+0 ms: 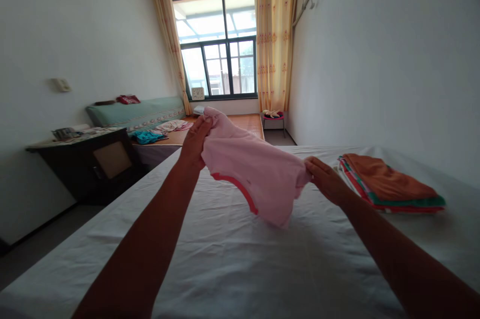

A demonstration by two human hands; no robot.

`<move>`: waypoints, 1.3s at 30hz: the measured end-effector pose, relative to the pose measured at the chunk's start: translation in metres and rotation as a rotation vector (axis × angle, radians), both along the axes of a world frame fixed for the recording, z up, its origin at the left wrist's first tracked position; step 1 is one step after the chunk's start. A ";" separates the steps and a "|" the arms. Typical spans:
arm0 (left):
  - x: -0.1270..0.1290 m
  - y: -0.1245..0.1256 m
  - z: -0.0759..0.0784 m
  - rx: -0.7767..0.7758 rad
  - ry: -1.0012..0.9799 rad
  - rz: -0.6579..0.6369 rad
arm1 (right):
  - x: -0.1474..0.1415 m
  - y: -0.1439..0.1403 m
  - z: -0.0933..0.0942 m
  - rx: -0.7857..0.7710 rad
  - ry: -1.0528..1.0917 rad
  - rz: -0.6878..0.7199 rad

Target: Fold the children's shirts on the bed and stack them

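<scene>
A soft, thin pink cloth garment with a curved red edge (258, 164) is being held up at frame centre, hanging in loose folds above a wrinkled white bedsheet (232, 269). Its upper-left corner is being pinched by the left hand (198, 136), fingers closed on bunched fabric. Its right end is being gripped by the right hand (325, 177), fingertips narrow on cloth. A flat folded stack of orange, green and red fabric (393, 184) is being supported by the sheet, frame right. A dark-framed glass window (227, 40) is being flanked by patterned orange curtains (277, 34), upper centre.

garment (258, 169) above bed (225, 264) | clothes stack (390, 179) on bed, right | cabinet (84, 171) left
</scene>
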State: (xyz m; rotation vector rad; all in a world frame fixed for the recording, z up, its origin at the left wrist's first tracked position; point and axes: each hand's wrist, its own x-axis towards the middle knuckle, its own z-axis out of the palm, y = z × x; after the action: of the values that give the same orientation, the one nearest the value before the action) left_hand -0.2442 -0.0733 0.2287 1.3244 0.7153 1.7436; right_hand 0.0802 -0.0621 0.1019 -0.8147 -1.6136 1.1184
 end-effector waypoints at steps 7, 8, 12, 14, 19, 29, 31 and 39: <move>-0.061 0.005 -0.045 -0.313 0.428 -0.313 | 0.020 0.008 0.011 -0.179 -0.440 0.205; -0.067 0.004 -0.054 -0.361 0.462 -0.342 | 0.015 0.013 0.002 -0.136 -0.451 0.148; -0.085 0.000 -0.082 -0.465 0.499 -0.397 | -0.024 0.030 -0.041 0.097 -0.614 0.061; -0.092 -0.001 -0.090 -0.487 0.507 -0.408 | -0.050 0.033 -0.060 0.173 -0.680 -0.013; -0.103 -0.002 -0.100 -0.495 0.489 -0.387 | -0.097 0.043 -0.072 0.156 -0.732 -0.007; -0.101 0.083 -0.031 0.053 0.245 0.291 | -0.040 0.140 0.071 0.394 -0.071 -0.621; -0.095 0.088 -0.005 0.173 0.200 0.301 | -0.033 0.136 0.090 0.502 0.099 -0.622; -0.044 0.082 -0.080 -0.135 0.662 -0.007 | -0.026 0.086 0.055 0.158 0.090 -0.369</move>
State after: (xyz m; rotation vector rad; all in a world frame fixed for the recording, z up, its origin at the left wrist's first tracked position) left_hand -0.2881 0.0087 0.1492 1.8163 1.1613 1.2083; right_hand 0.0545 0.0238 0.1565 -0.8993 -1.3876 0.7456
